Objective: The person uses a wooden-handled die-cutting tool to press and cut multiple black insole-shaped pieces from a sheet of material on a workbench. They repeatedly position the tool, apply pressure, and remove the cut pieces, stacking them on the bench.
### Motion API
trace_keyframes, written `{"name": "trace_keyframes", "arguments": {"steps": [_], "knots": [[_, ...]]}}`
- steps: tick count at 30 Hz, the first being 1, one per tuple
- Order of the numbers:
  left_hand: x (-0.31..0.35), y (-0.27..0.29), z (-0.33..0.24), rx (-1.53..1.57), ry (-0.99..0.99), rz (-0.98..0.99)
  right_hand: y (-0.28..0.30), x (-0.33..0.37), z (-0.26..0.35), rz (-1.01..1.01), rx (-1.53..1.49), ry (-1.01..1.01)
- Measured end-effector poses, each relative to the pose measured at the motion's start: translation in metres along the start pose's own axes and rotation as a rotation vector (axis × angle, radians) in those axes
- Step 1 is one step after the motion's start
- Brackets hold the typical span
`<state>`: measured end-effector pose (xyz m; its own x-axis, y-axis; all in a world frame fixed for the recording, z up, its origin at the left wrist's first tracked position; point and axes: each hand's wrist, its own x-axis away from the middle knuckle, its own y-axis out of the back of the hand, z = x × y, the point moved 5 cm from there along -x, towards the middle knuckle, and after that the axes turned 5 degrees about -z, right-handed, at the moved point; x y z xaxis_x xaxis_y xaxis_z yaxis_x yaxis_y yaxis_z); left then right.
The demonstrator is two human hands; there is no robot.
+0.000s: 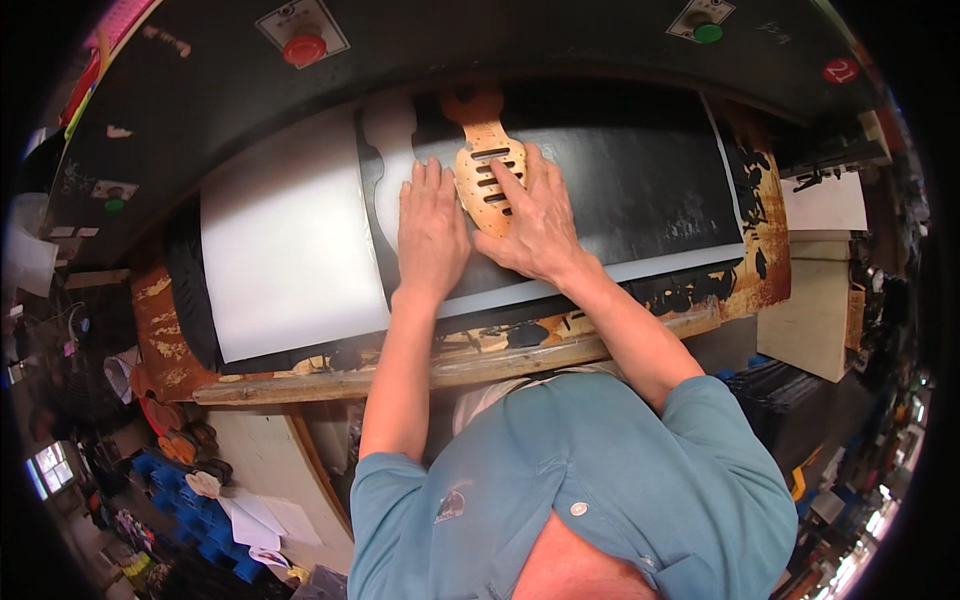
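Observation:
A tan, sole-shaped cutting die (476,162) with several dark slots lies on a black sheet (630,180). My right hand (540,228) grips its near, wider end, thumb at the lower left edge and a finger over the slots. To the left, my left hand (432,238) rests flat with its fingers stretched out, beside the die. Just past its fingertips is a pale sole-shaped cut-out (392,145) in the black sheet. White sheet material (285,240) spreads out at the left. The die's far end reaches into shadow under the machine.
A dark machine beam (520,45) spans above the sheets, with a red button (304,50) and a green button (708,33). A worn wooden edge (480,365) runs along the table's front. Blue crates (200,510) stand at lower left, a beige box (805,310) at right.

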<state>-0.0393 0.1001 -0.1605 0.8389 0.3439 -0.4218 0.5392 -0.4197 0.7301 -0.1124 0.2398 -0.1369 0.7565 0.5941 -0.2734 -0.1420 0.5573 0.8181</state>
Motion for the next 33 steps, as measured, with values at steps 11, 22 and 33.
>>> {"name": "trace_keyframes", "arguments": {"steps": [11, 22, 33], "knots": [[0.000, -0.011, -0.039, -0.025, -0.007, 0.108, 0.088, 0.018, -0.061, 0.093, -1.223, -0.514], [0.037, -0.026, -0.136, 0.914, 0.219, 0.351, 0.081, 0.040, -0.062, -0.003, -1.410, -0.580], [0.074, 0.053, -0.027, 0.910, 0.920, -0.152, 0.105, 0.047, -0.098, -0.032, -1.487, -0.554]]}}
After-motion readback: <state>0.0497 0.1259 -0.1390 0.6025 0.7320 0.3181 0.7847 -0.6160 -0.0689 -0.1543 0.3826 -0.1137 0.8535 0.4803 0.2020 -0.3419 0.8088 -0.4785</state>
